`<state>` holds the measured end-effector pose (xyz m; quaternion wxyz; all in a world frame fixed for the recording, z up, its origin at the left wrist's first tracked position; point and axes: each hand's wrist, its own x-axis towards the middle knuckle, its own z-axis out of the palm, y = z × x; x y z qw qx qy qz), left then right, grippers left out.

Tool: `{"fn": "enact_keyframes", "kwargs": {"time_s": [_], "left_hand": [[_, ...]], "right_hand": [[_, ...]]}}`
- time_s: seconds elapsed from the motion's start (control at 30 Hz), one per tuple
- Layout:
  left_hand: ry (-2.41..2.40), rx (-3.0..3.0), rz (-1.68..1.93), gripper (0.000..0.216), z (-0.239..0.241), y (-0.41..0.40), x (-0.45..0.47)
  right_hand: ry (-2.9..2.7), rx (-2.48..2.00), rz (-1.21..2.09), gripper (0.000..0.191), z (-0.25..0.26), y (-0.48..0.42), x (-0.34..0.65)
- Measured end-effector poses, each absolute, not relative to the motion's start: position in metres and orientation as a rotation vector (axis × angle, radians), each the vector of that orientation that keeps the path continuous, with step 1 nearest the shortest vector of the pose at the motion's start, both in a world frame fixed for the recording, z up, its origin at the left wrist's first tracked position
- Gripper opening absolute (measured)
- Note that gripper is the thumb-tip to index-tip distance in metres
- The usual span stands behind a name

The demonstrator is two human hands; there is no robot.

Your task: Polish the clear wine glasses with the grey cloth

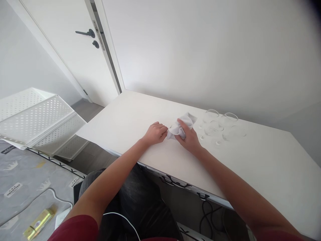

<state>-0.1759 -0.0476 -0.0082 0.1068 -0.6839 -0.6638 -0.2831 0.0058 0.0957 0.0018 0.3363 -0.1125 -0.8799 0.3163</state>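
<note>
My right hand (188, 134) is wrapped around a crumpled white cloth (188, 119), which hangs just above the white tabletop. Close beside it, my left hand (155, 133) is closed with its fingertips against the cloth's left end. What those fingers pinch, if anything besides the cloth edge, is hidden. Folds of the cloth cover whatever may lie inside it. To the right of my right hand is a group of several clear stemmed glasses (212, 128), hard to make out against the white surface.
The white table (260, 167) runs along a wall. A door with a dark handle (86, 32) is at the back left. White perforated shelving (45, 117) stands at left, by a grey patterned mattress (15, 174) bearing a gold package (40, 222) and white cable.
</note>
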Motion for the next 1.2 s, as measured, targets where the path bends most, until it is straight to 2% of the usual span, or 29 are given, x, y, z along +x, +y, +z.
{"fn": "enact_keyframes", "kwargs": {"time_s": [0.07, 0.17, 0.2, 0.37, 0.53, 0.73, 0.83, 0.97, 1.07, 1.2], "left_hand": [[-1.916, -2.055, -0.748, 0.026, -0.007, -0.049, -0.176], [-1.874, -2.100, -0.761, 0.026, -0.007, -0.049, -0.176], [-1.860, -2.113, -0.793, 0.026, -0.008, -0.049, -0.176], [-1.831, -2.194, -1.007, 0.039, -0.009, -0.048, -0.176], [-1.790, -2.294, -1.360, 0.046, -0.002, -0.047, -0.171], [-1.977, -2.275, -1.818, 0.059, 0.008, -0.049, -0.169], [-2.015, -2.244, -1.923, 0.062, 0.004, -0.048, -0.170], [-2.092, -2.144, -2.041, 0.052, -0.005, -0.044, -0.172], [-2.114, -2.066, -2.114, 0.046, -0.009, -0.039, -0.174], [-2.242, -1.875, -2.043, 0.037, -0.011, -0.034, -0.176]], "right_hand": [[-2.228, -0.396, 0.980, 0.057, 0.009, 0.091, 0.006], [-2.110, -0.508, 1.314, 0.032, 0.013, 0.088, 0.005], [-2.028, -0.553, 1.450, 0.030, 0.013, 0.089, 0.005], [-1.534, -0.679, 2.008, 0.036, 0.015, 0.092, 0.004], [-1.455, -0.330, 2.363, 0.045, 0.024, 0.089, 0.008], [-1.580, -0.127, 2.284, 0.057, 0.012, 0.084, 0.005], [-1.695, -0.108, 2.144, 0.056, 0.005, 0.080, 0.002], [-1.846, -0.159, 1.954, 0.045, 0.003, 0.076, -0.001], [-1.938, -0.162, 1.805, 0.045, 0.002, 0.076, -0.003], [-2.085, -0.224, 1.580, 0.044, -0.001, 0.077, -0.006]]}}
